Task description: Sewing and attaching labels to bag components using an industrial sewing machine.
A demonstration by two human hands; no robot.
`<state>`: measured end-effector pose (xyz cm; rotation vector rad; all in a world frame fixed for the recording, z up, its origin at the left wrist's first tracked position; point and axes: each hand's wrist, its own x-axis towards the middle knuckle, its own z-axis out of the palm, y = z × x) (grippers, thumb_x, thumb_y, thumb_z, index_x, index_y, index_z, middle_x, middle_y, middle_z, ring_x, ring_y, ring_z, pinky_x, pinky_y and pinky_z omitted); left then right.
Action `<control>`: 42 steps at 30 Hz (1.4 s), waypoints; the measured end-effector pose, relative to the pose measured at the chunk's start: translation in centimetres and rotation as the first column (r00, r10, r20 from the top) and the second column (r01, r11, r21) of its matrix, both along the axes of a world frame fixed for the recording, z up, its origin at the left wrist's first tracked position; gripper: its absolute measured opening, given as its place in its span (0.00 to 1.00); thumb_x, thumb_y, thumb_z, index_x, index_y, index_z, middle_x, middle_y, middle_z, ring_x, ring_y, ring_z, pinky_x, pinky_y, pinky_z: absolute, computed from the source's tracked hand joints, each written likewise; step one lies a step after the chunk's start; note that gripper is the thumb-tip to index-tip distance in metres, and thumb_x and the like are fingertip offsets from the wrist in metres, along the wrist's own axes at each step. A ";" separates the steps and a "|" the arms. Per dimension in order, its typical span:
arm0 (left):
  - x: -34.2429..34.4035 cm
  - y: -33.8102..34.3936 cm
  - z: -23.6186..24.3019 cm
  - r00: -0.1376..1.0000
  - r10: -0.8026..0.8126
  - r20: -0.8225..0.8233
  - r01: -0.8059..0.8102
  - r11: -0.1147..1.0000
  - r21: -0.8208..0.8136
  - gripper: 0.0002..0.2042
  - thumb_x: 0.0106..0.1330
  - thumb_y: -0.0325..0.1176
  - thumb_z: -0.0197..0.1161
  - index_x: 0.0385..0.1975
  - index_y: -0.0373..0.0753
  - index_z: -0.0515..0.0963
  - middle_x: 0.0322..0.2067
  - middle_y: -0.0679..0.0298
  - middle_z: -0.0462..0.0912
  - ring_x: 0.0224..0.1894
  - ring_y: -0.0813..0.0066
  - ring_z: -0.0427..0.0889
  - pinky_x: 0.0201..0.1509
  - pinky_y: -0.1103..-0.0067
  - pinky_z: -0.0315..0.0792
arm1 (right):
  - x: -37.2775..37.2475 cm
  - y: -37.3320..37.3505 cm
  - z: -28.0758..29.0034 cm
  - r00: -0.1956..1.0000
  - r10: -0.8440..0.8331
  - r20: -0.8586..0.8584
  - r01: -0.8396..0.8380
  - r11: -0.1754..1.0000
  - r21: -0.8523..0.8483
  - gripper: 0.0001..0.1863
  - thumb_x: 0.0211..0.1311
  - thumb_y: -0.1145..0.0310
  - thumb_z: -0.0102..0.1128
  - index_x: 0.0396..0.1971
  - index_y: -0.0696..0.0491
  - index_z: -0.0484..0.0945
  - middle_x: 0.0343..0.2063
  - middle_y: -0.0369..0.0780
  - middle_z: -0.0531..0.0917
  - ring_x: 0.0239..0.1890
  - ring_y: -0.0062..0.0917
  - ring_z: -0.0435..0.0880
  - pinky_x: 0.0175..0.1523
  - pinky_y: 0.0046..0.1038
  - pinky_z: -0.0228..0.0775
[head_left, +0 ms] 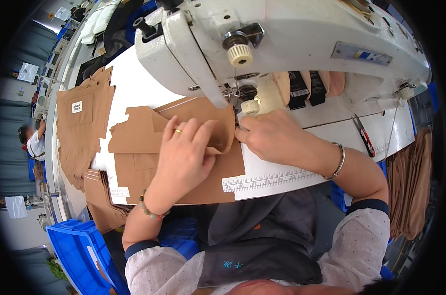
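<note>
The cloth (134,135) lay on the tabletop (127,81) by the machine (291,46), the left hand (183,152) grasping its fold, the right hand (269,135) pinching its edge with its fingers, where uneven pulling might have skewed the layers.

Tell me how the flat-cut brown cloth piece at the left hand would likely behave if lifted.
The brown cloth piece would probably be floppy, since it curls beside the left hand. It looks light for its size, being a thin sheet. Its loose, folded-over flap would likely droop or flip.
</note>
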<state>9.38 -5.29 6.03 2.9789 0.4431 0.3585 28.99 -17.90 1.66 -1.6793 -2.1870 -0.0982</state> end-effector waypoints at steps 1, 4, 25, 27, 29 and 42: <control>0.2 -0.1 -0.7 0.999 -0.048 0.019 0.048 0.999 0.002 0.27 0.47 0.23 0.66 0.53 0.41 0.76 0.35 0.62 0.77 0.43 0.61 0.79 0.68 0.59 0.66 | 0.0 0.0 -0.1 1.000 -0.004 0.003 0.004 1.000 -0.008 0.11 0.54 0.72 0.63 0.38 0.53 0.85 0.25 0.36 0.77 0.25 0.27 0.83 0.27 0.31 0.72; 0.3 0.3 -2.1 0.997 -0.078 0.016 0.079 0.993 -0.087 0.27 0.49 0.24 0.67 0.54 0.40 0.78 0.34 0.63 0.81 0.38 0.63 0.81 0.57 0.66 0.71 | -0.1 -0.1 0.3 1.000 -0.006 -0.028 0.006 1.000 -0.029 0.07 0.55 0.72 0.62 0.33 0.54 0.83 0.23 0.38 0.79 0.26 0.30 0.85 0.28 0.32 0.74; 1.1 1.0 -3.5 0.952 -0.188 0.240 0.221 0.968 -0.119 0.16 0.53 0.23 0.68 0.45 0.34 0.86 0.47 0.59 0.85 0.50 0.59 0.83 0.57 0.69 0.75 | -0.1 -0.3 0.5 0.997 0.011 -0.080 -0.014 0.999 -0.032 0.04 0.57 0.73 0.60 0.30 0.57 0.80 0.23 0.40 0.81 0.28 0.32 0.86 0.30 0.33 0.76; 1.0 0.8 -3.5 0.955 -0.180 0.234 0.216 0.967 -0.134 0.17 0.53 0.24 0.69 0.45 0.34 0.86 0.48 0.60 0.85 0.52 0.58 0.83 0.59 0.69 0.76 | -0.1 -0.5 0.6 0.997 0.016 -0.078 -0.018 1.000 -0.021 0.04 0.56 0.73 0.60 0.29 0.57 0.80 0.23 0.40 0.81 0.28 0.32 0.86 0.30 0.33 0.75; 0.8 0.8 -3.6 0.962 -0.172 0.214 0.201 0.972 -0.119 0.18 0.52 0.25 0.69 0.45 0.36 0.86 0.49 0.60 0.85 0.53 0.59 0.83 0.57 0.69 0.77 | -0.1 -0.4 0.5 0.999 0.035 -0.002 -0.035 0.999 -0.037 0.03 0.55 0.72 0.60 0.28 0.56 0.80 0.23 0.39 0.80 0.27 0.31 0.86 0.29 0.32 0.75; 1.0 1.1 -4.4 0.944 -0.195 0.265 0.201 0.980 0.006 0.17 0.53 0.29 0.71 0.46 0.44 0.88 0.49 0.63 0.85 0.53 0.61 0.83 0.56 0.69 0.77 | -0.4 -0.5 0.3 0.989 0.135 -0.061 -0.137 0.990 -0.037 0.03 0.55 0.72 0.60 0.28 0.54 0.81 0.22 0.37 0.79 0.25 0.28 0.84 0.27 0.31 0.74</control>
